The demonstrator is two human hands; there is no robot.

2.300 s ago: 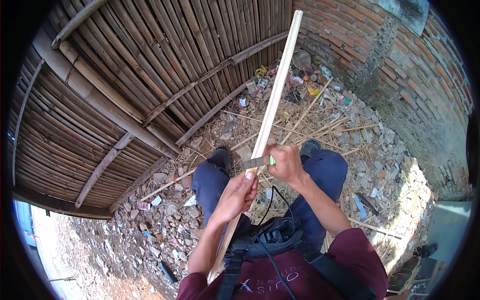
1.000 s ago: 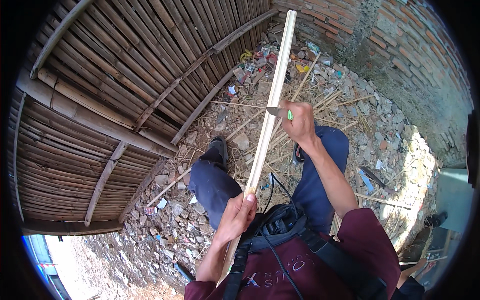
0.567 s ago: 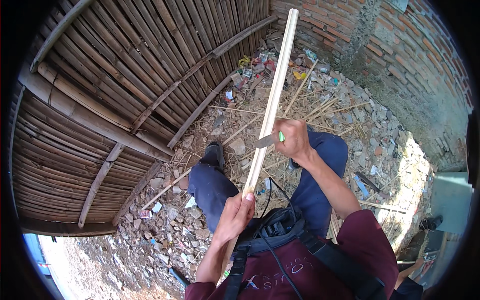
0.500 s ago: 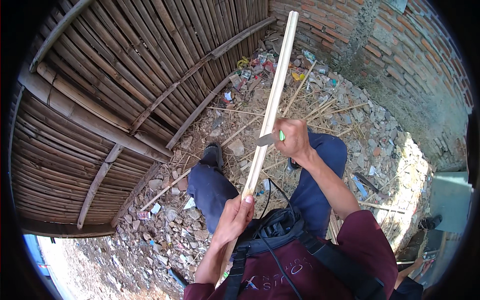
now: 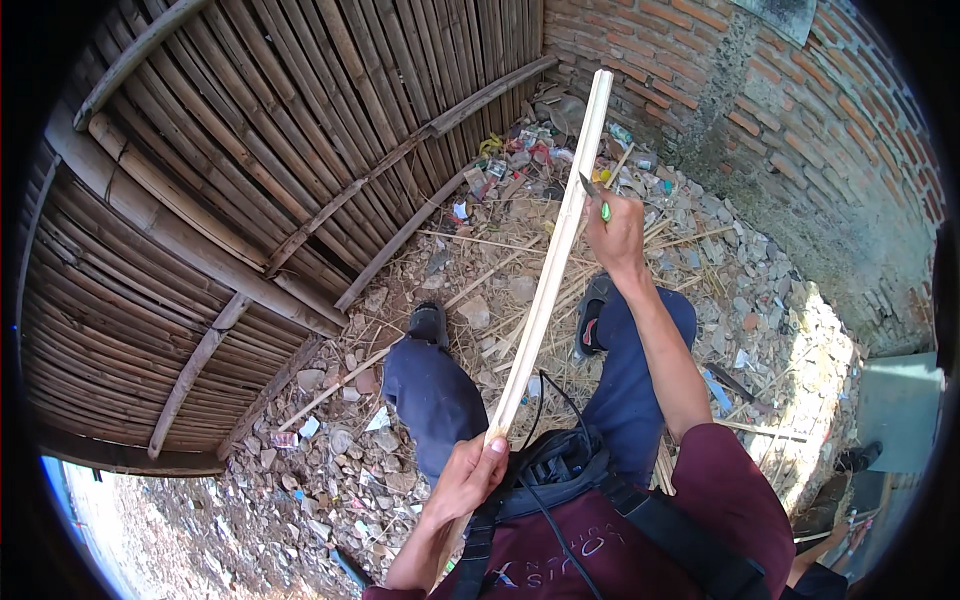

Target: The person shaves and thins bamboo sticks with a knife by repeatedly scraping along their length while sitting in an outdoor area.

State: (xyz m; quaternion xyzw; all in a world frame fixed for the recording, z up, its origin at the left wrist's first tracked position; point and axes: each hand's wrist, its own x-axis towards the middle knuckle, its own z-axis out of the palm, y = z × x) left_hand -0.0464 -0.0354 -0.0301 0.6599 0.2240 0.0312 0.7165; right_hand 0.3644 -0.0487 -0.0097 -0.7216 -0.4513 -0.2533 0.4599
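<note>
A long pale bamboo strip (image 5: 547, 285) slants up and away from my lap, its far end near the brick wall. My left hand (image 5: 472, 472) is closed round its near part, thumb on top. In my right hand (image 5: 615, 235) is a knife (image 5: 588, 185) with a green handle, mostly covered by the fingers. The dark blade lies at the right edge of the strip, in its upper half; whether it cuts in, I cannot tell.
On the left stands a bamboo slat wall (image 5: 300, 130); a brick wall (image 5: 800, 130) rises at the right. Rubble (image 5: 390, 450), litter and loose bamboo pieces cover the ground round my legs. Another person's arm (image 5: 822, 550) shows at the lower right.
My right hand has moved up and away along the strip with the knife. The strip's far end has dropped lower in view, while my left hand keeps its hold.
</note>
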